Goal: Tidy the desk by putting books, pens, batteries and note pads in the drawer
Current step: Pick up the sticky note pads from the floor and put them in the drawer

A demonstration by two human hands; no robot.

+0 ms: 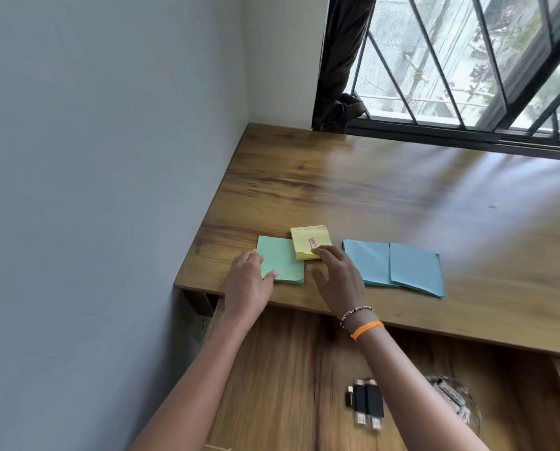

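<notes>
Green paper lay under the left hand (251, 281), whose fingers rested fairly straight on the near left corner of the green note pad (280, 260), thumb on its near edge, not curled round it. The right hand (337, 276) reached with spread fingers, fingertips touching the near edge of the yellow note pad (311, 242), which sat tilted and overlapping the green pad's far right corner; it looked to be in contact but not yet pinching, and whether the thumb was under the pad could not be told. The step in hand appeared to be gathering these pads for the drawer (288, 369), which stood pulled out below the desk (369, 190) edge, directly beneath both forearms. To do it well, the person would probably do best to slide the yellow pad fully onto the green one, square the edges, then pinch the stack with thumb below and fingers above, since loose sheets could fan out if lifted by one corner. The short drop to the drawer favoured lowering the stack flat. Counted on the desk: one green pad, one yellow pad, and two blue note pads (394, 265) lying overlapped to the right, just beside the right hand. In the drawer lay a small cluster of dark batteries (366, 403), about three or four though blur hid the exact count, and a clear container (454, 402) with unclear contents. No books or pens showed.
</notes>
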